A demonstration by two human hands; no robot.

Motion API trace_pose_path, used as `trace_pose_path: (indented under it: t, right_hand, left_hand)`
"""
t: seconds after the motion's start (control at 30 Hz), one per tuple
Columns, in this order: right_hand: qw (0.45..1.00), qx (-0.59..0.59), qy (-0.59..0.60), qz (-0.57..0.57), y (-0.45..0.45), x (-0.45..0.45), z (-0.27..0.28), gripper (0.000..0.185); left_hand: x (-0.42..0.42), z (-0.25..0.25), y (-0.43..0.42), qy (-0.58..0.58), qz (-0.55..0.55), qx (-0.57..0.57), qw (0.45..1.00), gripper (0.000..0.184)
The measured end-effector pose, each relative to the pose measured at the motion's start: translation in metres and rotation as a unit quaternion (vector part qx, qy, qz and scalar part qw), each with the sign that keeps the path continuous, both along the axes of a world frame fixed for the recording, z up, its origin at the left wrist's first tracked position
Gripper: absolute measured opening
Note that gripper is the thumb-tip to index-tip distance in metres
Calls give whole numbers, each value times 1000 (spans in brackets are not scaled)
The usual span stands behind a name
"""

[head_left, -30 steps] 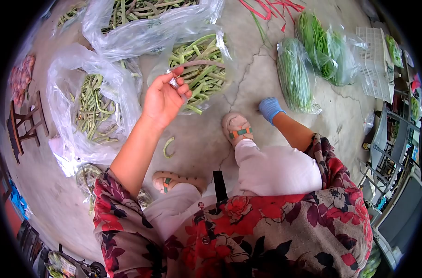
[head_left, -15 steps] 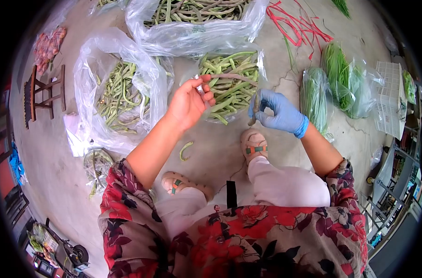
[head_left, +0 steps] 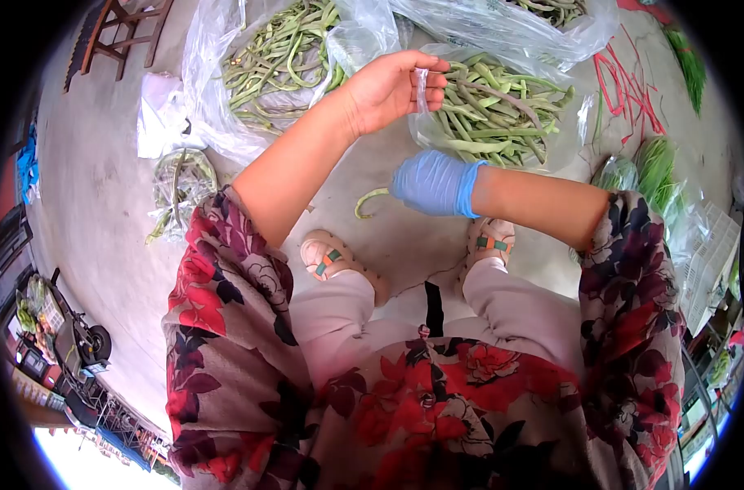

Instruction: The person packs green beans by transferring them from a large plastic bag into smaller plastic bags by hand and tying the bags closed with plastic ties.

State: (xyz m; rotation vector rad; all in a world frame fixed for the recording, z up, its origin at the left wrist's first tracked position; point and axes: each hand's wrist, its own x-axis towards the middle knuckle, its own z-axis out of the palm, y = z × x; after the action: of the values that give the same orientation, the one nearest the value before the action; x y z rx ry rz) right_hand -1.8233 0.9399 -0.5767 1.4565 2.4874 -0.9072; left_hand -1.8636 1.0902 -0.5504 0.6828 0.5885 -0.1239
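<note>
My bare left hand [head_left: 396, 88] is held over the left edge of a clear bag of flat green and purple beans [head_left: 498, 122]. Its fingers are apart and slightly bent; a narrow clear strip [head_left: 422, 91] lies across them, and whether they grip it I cannot tell. In a blue glove, my right hand [head_left: 433, 184] is below that bag with its back towards me. Its fingers are hidden, along with anything in them. A curved green bean [head_left: 370, 201] shows just left of the glove, apparently on the floor.
A larger open plastic bag of beans [head_left: 282, 65] stands to the left, and another [head_left: 556, 12] at the top. Red straps [head_left: 625, 90] and bagged green stalks [head_left: 658, 167] lie to the right. A bean-filled plastic bag [head_left: 184, 184] is at the lower left.
The view has shifted. My right hand has moved away from the bean bag, down and left, and the brownish bean it held is out of sight. My left hand stays beside the bag.
</note>
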Motion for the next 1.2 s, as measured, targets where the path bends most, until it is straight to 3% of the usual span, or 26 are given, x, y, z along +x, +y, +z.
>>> trace_pose_path:
  t: [0.13, 0.23, 0.33, 0.43, 0.47, 0.57, 0.67, 0.77, 1.0, 1.1, 1.2]
  right_hand:
    - [997, -49, -33, -43, 16, -63, -99, 11]
    - [983, 6, -25, -182, 15, -91, -162, 14]
    - [989, -130, -14, -69, 7, -96, -126, 17]
    - [988, -154, 2, -21, 6, -66, -88, 19]
    - [984, -167, 28, -63, 11, -45, -47, 18]
    - [962, -127, 88, -225, 14, 44, 59, 15]
    - [918, -54, 119, -375, 3, 88, 98, 16]
    - [893, 21, 142, -427, 2, 106, 114, 19]
    - [896, 102, 158, -402, 1, 113, 120, 16]
    - [897, 117, 210, -371, -2, 116, 118, 15]
    - [871, 82, 316, -366, -5, 121, 116, 15]
  left_hand:
    - [-3, -10, 0, 12, 25, -27, 999, 29]
    - [-11, -16, 1, -6, 30, -43, 999, 28]
    - [-21, -21, 2, 5, 32, -49, 998, 28]
    - [-22, -28, 10, 15, 22, -44, 999, 28]
    - [-22, -27, 12, 22, 20, -44, 999, 28]
    - [-18, 1, 18, 187, -71, 279, 939, 30]
    - [-21, 9, 22, 72, 17, 439, 896, 31]
    - [-15, 37, 18, -61, -39, 328, 942, 32]
    - [-2, 68, -9, -72, -126, 556, 819, 22]
    - [1, 69, -9, -42, -144, 470, 870, 20]
    - [2, 64, -8, -106, -96, 294, 945, 16]
